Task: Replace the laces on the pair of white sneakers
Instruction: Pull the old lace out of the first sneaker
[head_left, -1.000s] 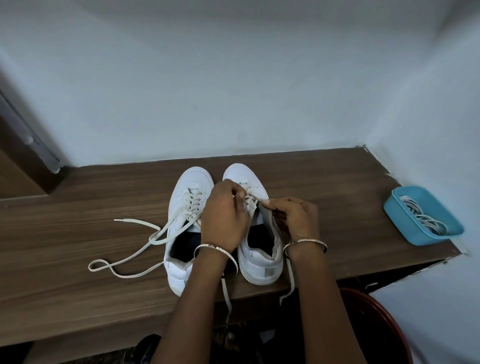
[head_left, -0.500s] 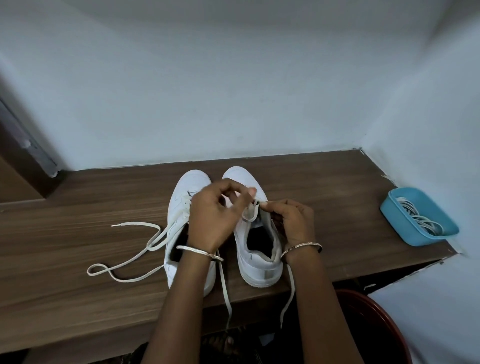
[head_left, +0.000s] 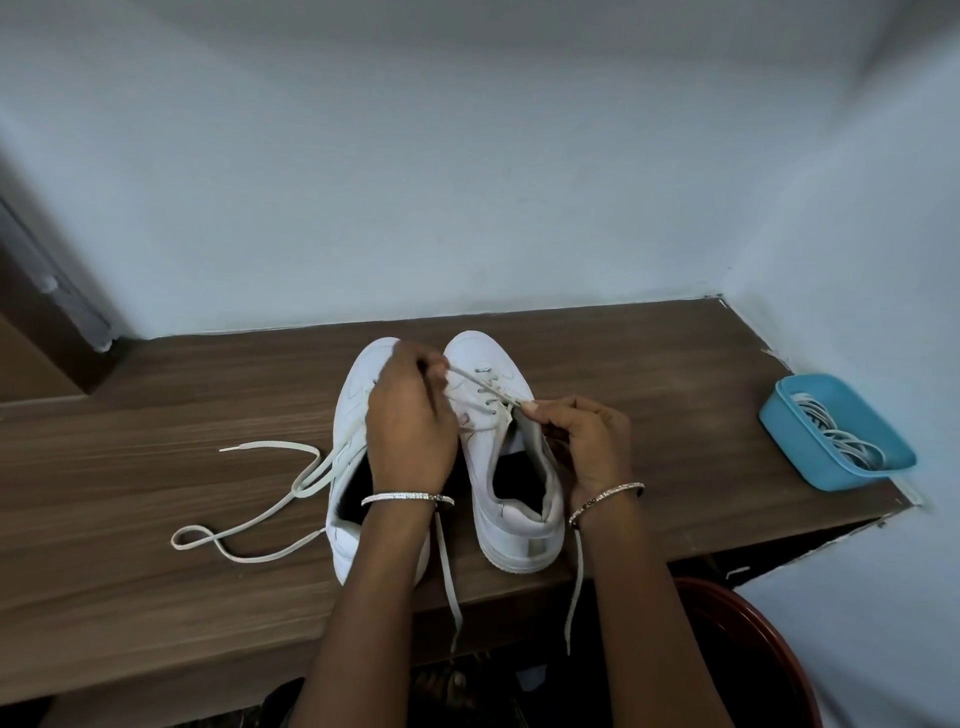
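Note:
Two white sneakers stand side by side on the wooden shelf (head_left: 649, 374), toes toward the wall. My left hand (head_left: 410, 421) hovers over the left sneaker (head_left: 353, 395) and pinches a stretch of the right sneaker's lace (head_left: 475, 378), pulled taut up and to the left. My right hand (head_left: 582, 431) pinches the same lace at the upper eyelets of the right sneaker (head_left: 498, 452). Two loose ends of that lace hang over the shelf's front edge. The left sneaker's lace (head_left: 291, 488) trails loose in loops across the shelf to the left.
A blue plastic tub (head_left: 779, 415) holding several white laces sits at the shelf's right end, near the wall. A dark red round bin (head_left: 758, 649) stands below the shelf at the lower right. A door frame (head_left: 52, 291) is at the far left.
My left hand has moved up and away from me, drawing the right sneaker's lace out longer and tighter. My right hand has stayed at the eyelets.

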